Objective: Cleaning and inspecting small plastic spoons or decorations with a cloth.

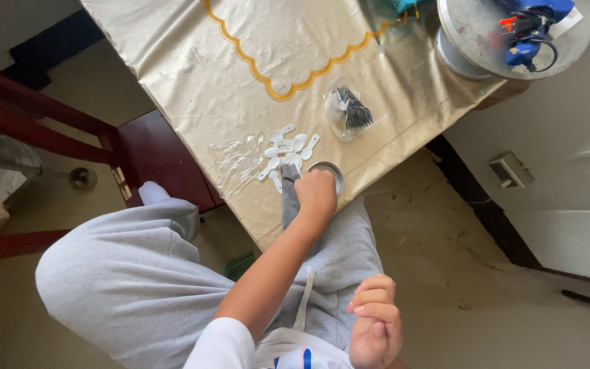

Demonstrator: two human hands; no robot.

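My left hand (317, 193) reaches out to the near edge of a table covered in a gold cloth (192, 75). Its fingers are curled down over a small round metal lid (334, 173). A dark grey strip (288, 201) lies beside the hand and hangs over the table edge; I cannot tell whether the hand also pinches it. Several small white plastic spoons (288, 147) are scattered just beyond the hand. My right hand (375, 324) is near my body over my grey trousers, fingers curled in, with nothing visible in it.
A crumpled clear plastic bag (235, 160) lies left of the spoons, and a small clear bag of black pieces (349, 113) lies beyond them. A round metal tray (472, 31) at the far corner carries a blue glue gun (530, 34). A dark red wooden chair (151, 154) stands left.
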